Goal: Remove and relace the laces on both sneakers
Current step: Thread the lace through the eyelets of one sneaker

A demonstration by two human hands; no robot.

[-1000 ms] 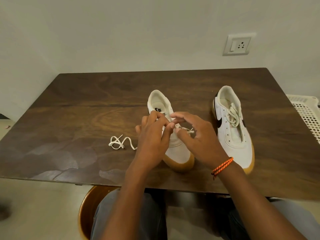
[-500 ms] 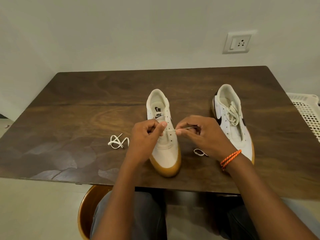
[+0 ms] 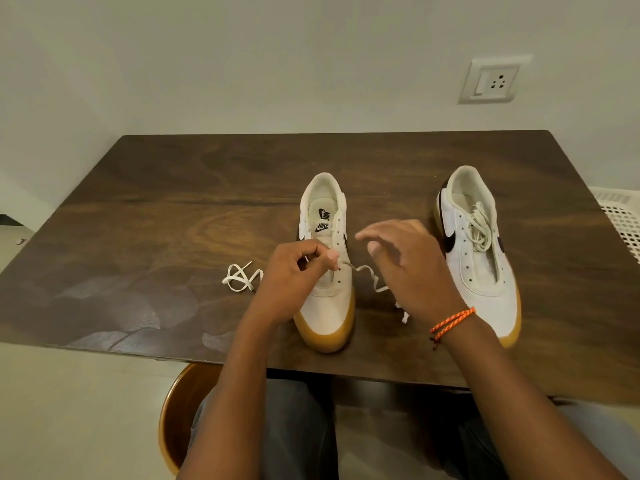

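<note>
Left hand (image 3: 294,271) perhaps pinching lace (image 3: 367,275)

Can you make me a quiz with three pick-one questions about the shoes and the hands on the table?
1. Where is the sneaker being laced?
A. left of the other sneaker
B. on the floor
C. in the white basket

2. What colour is the band on the right wrist?
A. blue
B. orange
C. green

3. What is the right hand doing?
A. pinching the lace
B. gripping a shoe
C. hanging open, holding nothing

Answers:
1 A: both sneakers stand on the table, this one to the left.
2 B: the cord shows orange against the wrist.
3 C: its fingers are spread loosely above the table; only the left hand has a grip on the lace.
</note>
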